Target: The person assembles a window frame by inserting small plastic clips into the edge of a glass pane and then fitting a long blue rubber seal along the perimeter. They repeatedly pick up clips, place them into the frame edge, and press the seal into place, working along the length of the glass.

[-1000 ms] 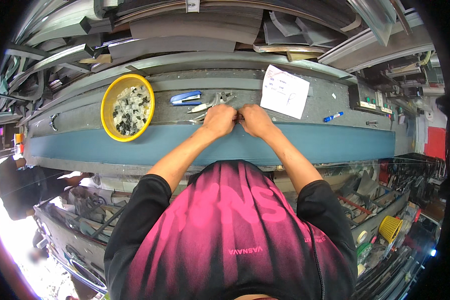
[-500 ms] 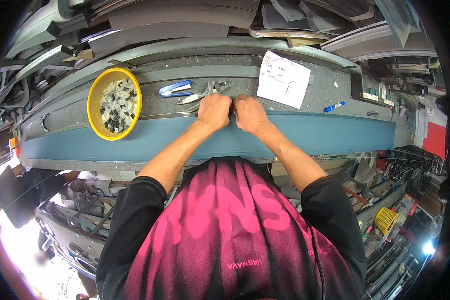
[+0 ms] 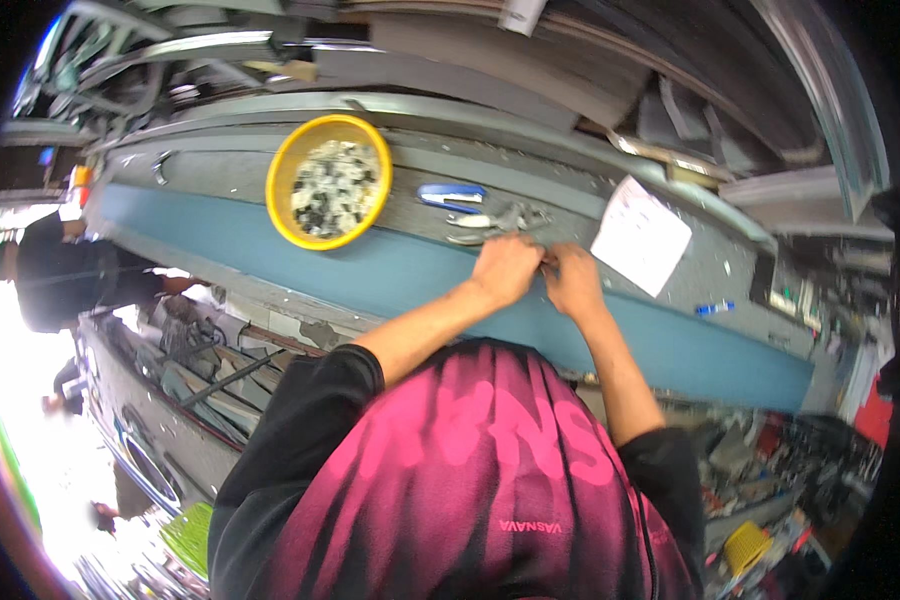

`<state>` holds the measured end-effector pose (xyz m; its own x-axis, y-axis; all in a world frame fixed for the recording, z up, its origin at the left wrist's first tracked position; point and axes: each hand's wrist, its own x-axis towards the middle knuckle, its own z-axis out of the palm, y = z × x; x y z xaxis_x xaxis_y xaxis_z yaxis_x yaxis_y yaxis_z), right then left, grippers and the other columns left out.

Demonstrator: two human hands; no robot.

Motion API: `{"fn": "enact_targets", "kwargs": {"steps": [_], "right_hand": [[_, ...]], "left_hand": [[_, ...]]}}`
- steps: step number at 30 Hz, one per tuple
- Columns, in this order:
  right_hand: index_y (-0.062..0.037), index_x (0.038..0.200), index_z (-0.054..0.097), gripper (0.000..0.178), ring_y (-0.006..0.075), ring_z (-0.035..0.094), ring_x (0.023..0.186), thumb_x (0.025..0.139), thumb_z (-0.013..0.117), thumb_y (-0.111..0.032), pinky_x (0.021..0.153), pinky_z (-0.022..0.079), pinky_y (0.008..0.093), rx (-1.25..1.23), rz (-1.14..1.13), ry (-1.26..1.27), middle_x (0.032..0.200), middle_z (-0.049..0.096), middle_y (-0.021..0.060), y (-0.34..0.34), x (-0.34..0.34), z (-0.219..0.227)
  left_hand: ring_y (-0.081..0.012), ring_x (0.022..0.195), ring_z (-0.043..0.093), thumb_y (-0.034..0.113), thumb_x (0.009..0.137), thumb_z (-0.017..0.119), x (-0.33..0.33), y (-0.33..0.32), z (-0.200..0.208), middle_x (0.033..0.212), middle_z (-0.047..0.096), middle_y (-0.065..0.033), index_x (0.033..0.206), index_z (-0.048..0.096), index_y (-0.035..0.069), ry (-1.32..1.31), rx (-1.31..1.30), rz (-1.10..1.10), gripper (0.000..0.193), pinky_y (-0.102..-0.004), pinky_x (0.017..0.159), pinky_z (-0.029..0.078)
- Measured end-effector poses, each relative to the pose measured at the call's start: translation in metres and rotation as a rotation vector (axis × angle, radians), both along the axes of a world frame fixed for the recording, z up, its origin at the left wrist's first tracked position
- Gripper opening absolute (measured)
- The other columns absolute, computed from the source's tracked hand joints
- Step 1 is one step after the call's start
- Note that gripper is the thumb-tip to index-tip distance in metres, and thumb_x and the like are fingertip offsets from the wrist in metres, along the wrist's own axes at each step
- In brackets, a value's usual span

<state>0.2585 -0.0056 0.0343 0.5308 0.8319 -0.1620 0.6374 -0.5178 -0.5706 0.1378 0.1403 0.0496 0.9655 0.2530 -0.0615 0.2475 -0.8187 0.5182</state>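
Side by side, my left hand (image 3: 510, 268) and my right hand (image 3: 573, 280) meet over the long blue-grey panel (image 3: 400, 275), near its far edge. Both are closed with fingertips pinched together. Whatever lies between the fingers is hidden or too small to make out. Just beyond my left hand lie pliers (image 3: 518, 216) with pale handles. A blue-and-white hand-sized tool (image 3: 452, 193) rests farther back. To the left stands a yellow basin (image 3: 274, 190) filled with small black, white and clear pieces.
A white handwritten paper sheet (image 3: 642, 238) lies right of my hands, with a blue marker (image 3: 715, 308) past it. Long metal profiles (image 3: 510, 80) are stacked behind the bench. At the far left a person in dark clothes (image 3: 65, 270) stands beyond the bench.
The view has swung and tilted, so the bench runs down to the right and things sit farther right. My hands stay closed together over the panel, and the fingers have shifted slightly.
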Motion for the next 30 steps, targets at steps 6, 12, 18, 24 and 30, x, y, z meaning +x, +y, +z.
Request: {"fn": "enact_targets", "kwargs": {"steps": [6, 12, 18, 24, 30], "right_hand": [[-0.0006, 0.109, 0.077, 0.02, 0.0373, 0.074, 0.101, 0.098, 0.083, -0.016, 0.095, 0.056, 0.048, 0.387, -0.3, -0.013, 0.103, 0.077, 0.0176, -0.056, -0.033, 0.026], [0.0019, 0.112, 0.079, 0.017, 0.0223, 0.075, 0.087, 0.102, 0.078, -0.011, 0.083, 0.059, 0.0371, 0.349, -0.387, 0.199, 0.096, 0.08, 0.0139, -0.086, -0.058, 0.024], [0.0018, 0.114, 0.079, 0.015, 0.0185, 0.074, 0.086, 0.104, 0.075, -0.009, 0.083, 0.059, 0.0351, 0.363, -0.299, 0.263, 0.095, 0.08, 0.0116, -0.075, -0.047, 0.024], [0.0017, 0.115, 0.079, 0.016, 0.0191, 0.077, 0.09, 0.106, 0.074, -0.011, 0.084, 0.06, 0.0356, 0.384, -0.292, 0.299, 0.097, 0.081, 0.0127, -0.068, -0.031, 0.02], [0.0017, 0.115, 0.078, 0.014, 0.019, 0.078, 0.091, 0.106, 0.073, -0.008, 0.084, 0.06, 0.0347, 0.354, -0.23, 0.342, 0.097, 0.081, 0.0119, -0.066, -0.031, 0.01]], "left_hand": [[-0.0325, 0.082, 0.073, 0.026, 0.094, 0.087, -0.105, 0.015, 0.031, 0.087, 0.071, -0.0118, 0.123, 0.071, 0.006, -0.499, -0.136, 0.78, 0.038, -0.0452, 0.078, 0.06], [-0.0238, 0.065, 0.07, 0.031, 0.105, 0.078, -0.199, 0.103, 0.022, 0.084, 0.075, -0.0119, 0.144, 0.046, 0.003, -0.458, -0.369, 1.516, 0.058, -0.0413, 0.06, 0.054], [-0.0371, 0.079, 0.083, 0.03, 0.115, 0.057, -0.206, 0.148, 0.01, 0.111, 0.079, -0.028, 0.146, 0.047, -0.004, -0.613, -1.064, 1.406, 0.047, -0.0453, 0.062, 0.071], [-0.0459, 0.087, 0.084, 0.025, 0.12, 0.049, -0.224, 0.166, 0.012, 0.117, 0.075, -0.0362, 0.139, 0.046, -0.014, -0.834, -1.088, 1.452, 0.043, -0.0492, 0.071, 0.075], [-0.0493, 0.111, 0.08, 0.019, 0.116, 0.05, -0.225, 0.233, 0.009, 0.132, 0.07, -0.0381, 0.147, 0.042, -0.014, -1.012, -0.993, 1.369, 0.045, -0.0544, 0.092, 0.073]]}}
